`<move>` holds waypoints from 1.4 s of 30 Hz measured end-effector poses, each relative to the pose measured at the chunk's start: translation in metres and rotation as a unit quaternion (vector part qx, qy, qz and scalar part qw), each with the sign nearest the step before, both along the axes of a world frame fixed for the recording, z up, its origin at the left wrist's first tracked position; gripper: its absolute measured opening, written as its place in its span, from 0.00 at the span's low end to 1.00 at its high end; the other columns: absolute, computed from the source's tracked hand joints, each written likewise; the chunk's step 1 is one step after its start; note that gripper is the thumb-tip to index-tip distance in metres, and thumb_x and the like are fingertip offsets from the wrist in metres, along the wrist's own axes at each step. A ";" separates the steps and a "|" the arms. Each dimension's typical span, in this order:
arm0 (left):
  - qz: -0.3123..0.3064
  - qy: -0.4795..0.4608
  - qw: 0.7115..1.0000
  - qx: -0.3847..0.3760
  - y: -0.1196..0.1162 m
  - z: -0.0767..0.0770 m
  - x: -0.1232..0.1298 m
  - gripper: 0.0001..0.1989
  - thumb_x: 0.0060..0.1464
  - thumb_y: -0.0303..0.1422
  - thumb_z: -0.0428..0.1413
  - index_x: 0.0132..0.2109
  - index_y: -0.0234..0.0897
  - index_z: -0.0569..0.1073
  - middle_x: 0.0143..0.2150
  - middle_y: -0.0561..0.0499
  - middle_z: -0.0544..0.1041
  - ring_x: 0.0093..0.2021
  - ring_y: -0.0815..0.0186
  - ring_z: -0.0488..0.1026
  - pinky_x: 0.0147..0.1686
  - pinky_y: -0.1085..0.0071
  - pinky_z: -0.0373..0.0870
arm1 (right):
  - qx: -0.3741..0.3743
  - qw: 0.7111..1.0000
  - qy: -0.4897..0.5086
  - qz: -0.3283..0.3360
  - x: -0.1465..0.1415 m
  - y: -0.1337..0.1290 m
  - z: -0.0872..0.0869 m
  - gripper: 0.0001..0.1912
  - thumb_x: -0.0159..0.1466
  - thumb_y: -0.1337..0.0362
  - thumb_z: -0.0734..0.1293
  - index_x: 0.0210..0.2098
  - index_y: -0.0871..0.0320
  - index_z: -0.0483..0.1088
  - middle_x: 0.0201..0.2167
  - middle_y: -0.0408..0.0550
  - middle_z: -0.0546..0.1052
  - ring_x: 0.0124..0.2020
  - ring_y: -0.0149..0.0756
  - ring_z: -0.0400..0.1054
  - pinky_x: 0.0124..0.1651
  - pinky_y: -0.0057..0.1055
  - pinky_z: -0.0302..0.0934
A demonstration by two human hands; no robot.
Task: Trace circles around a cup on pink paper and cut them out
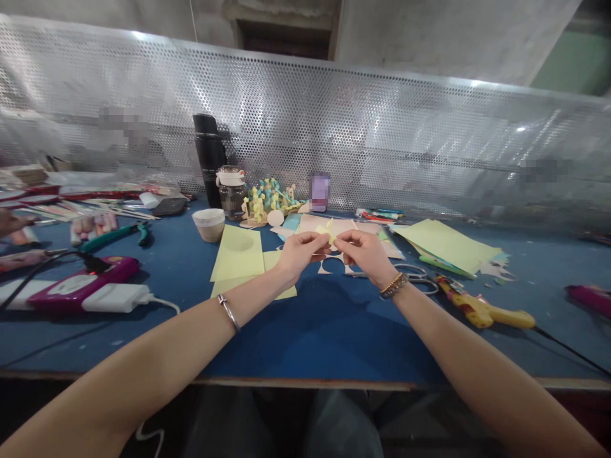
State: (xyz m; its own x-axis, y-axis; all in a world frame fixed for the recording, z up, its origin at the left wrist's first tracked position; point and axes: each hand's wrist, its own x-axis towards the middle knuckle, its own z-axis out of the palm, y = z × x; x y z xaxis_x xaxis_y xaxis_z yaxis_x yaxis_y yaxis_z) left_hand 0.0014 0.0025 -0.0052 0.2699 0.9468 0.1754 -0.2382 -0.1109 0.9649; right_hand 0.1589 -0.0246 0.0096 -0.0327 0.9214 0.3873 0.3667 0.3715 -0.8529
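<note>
Close together above the blue table, my left hand [304, 253] and my right hand [365, 252] both pinch a small piece of pale yellow paper [331, 229]. Its exact shape is partly covered by my fingers. Under and behind the hands lie pink paper sheets [346, 222] and a cut-out scrap with round holes [333, 259]. Yellow sheets [238, 252] rest beside my left wrist. A pair of scissors [420, 275] lies beside my right wrist, partly hidden by it.
A yellow glue gun [491, 313] lies at right near a yellow paper stack [453, 245]. A cup [209, 225], lidded jar [232, 194], black bottle [210, 159], paper flowers [270, 197] and phone [319, 192] stand behind. Left are green pliers [114, 238] and a power strip [86, 286].
</note>
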 end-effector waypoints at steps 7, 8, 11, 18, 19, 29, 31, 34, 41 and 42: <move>0.003 0.011 1.000 0.019 0.000 0.002 0.000 0.11 0.47 0.39 0.62 0.26 0.35 0.73 0.26 0.51 0.76 0.30 0.70 0.74 0.36 0.72 0.71 | -0.003 1.000 0.000 -0.001 0.001 0.001 -0.001 0.11 0.56 0.56 0.68 0.29 0.59 0.71 0.17 0.40 0.69 0.16 0.25 0.60 0.20 0.25 0.55; 0.003 0.012 1.000 0.020 0.000 0.002 0.000 0.11 0.47 0.39 0.61 0.26 0.35 0.73 0.26 0.51 0.76 0.30 0.70 0.73 0.36 0.72 0.71 | -0.002 1.000 0.000 0.000 0.001 0.001 -0.001 0.11 0.56 0.57 0.67 0.29 0.59 0.71 0.17 0.40 0.69 0.16 0.24 0.60 0.20 0.25 0.55; 0.001 0.015 1.000 0.025 0.000 0.002 0.000 0.11 0.48 0.38 0.61 0.26 0.35 0.73 0.26 0.51 0.76 0.30 0.71 0.73 0.36 0.73 0.71 | 0.002 1.000 -0.004 0.002 0.001 0.000 -0.001 0.11 0.56 0.57 0.67 0.29 0.59 0.71 0.17 0.40 0.69 0.16 0.24 0.59 0.20 0.25 0.55; -0.006 0.013 1.000 0.024 -0.001 0.002 0.000 0.11 0.47 0.38 0.61 0.26 0.35 0.72 0.27 0.50 0.76 0.31 0.69 0.74 0.36 0.71 0.71 | 0.003 1.000 0.009 -0.005 0.002 0.002 0.000 0.10 0.55 0.58 0.68 0.30 0.59 0.70 0.18 0.40 0.70 0.16 0.24 0.60 0.19 0.25 0.55; -0.007 0.010 1.000 0.022 -0.001 0.002 0.000 0.11 0.47 0.38 0.61 0.26 0.34 0.72 0.27 0.50 0.76 0.32 0.68 0.74 0.36 0.71 0.71 | 0.004 1.000 0.012 -0.005 0.002 0.002 0.000 0.10 0.55 0.58 0.68 0.30 0.60 0.70 0.19 0.40 0.70 0.16 0.24 0.60 0.19 0.25 0.55; -0.012 -0.051 0.997 -0.051 0.001 0.006 -0.001 0.08 0.49 0.33 0.53 0.28 0.33 0.73 0.33 0.46 0.78 0.32 0.63 0.77 0.35 0.69 0.72 | 0.011 1.000 0.005 -0.013 0.003 0.004 -0.001 0.11 0.54 0.58 0.68 0.29 0.60 0.71 0.18 0.40 0.69 0.16 0.25 0.61 0.19 0.25 0.56; -0.007 -0.042 0.997 -0.071 0.001 0.007 -0.002 0.11 0.51 0.36 0.52 0.28 0.33 0.73 0.34 0.45 0.78 0.32 0.63 0.77 0.35 0.69 0.72 | 0.012 1.000 -0.004 -0.013 0.003 0.003 -0.001 0.10 0.54 0.59 0.68 0.29 0.60 0.71 0.17 0.40 0.69 0.16 0.25 0.61 0.19 0.25 0.56; 0.005 -0.036 0.995 -0.089 0.001 0.009 -0.002 0.15 0.53 0.42 0.54 0.28 0.34 0.73 0.34 0.43 0.79 0.32 0.62 0.77 0.34 0.68 0.72 | 0.018 0.999 -0.021 -0.017 0.003 0.002 0.000 0.09 0.55 0.59 0.68 0.29 0.60 0.71 0.18 0.40 0.69 0.16 0.25 0.61 0.20 0.25 0.56; 0.001 0.006 0.999 -0.044 0.002 0.005 -0.002 0.12 0.44 0.39 0.63 0.32 0.34 0.76 0.29 0.49 0.77 0.30 0.68 0.75 0.34 0.72 0.71 | 0.018 0.999 -0.029 -0.012 0.003 0.001 0.000 0.10 0.55 0.59 0.67 0.29 0.60 0.71 0.20 0.42 0.71 0.17 0.25 0.62 0.20 0.25 0.56; 0.001 0.010 0.999 -0.037 0.003 0.004 -0.001 0.11 0.42 0.38 0.64 0.31 0.34 0.77 0.27 0.51 0.76 0.29 0.69 0.74 0.34 0.72 0.71 | 0.020 0.999 -0.030 -0.012 0.003 0.001 0.000 0.09 0.55 0.59 0.67 0.29 0.60 0.71 0.20 0.42 0.72 0.17 0.25 0.62 0.20 0.25 0.56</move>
